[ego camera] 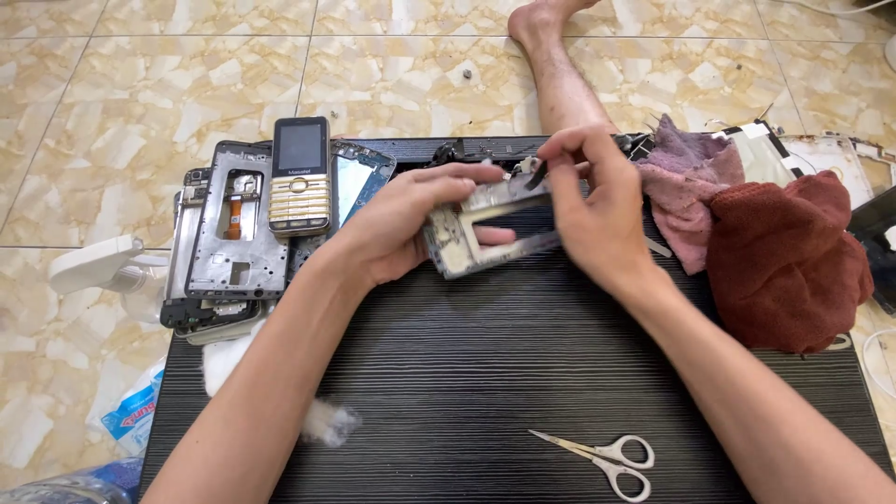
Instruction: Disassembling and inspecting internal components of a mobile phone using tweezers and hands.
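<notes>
1. Over the back-middle of the black ribbed tabletop (485,373), a grey phone frame (485,231) with a rectangular cut-out is held up off the surface, tilted, between both hands.
2. The left hand (411,224) is wrapped round the frame's left end, fingers curled under and a fingertip poking through the cut-out, so it's closed on it.
3. The right hand (597,210) pinches the frame's top right corner, thumb and fingers tight together on a small dark bit there; can't tell what that bit is.
4. No real containers here, just piles: to the left, a stack of bare phone chassis (229,233) with a gold-keypad phone (300,175) lying on top, hanging over the tabletop's left edge.
5. Right side: a pink rag (686,187) and a dark red towel (784,261), touching, crowding the right edge.
6. White cotton wadding (322,420) sits by the left forearm.
7. Scissors (607,457) lie closed near the front edge.
8. The middle of the tabletop between the forearms is open room; tiled floor (140,93) all round.
</notes>
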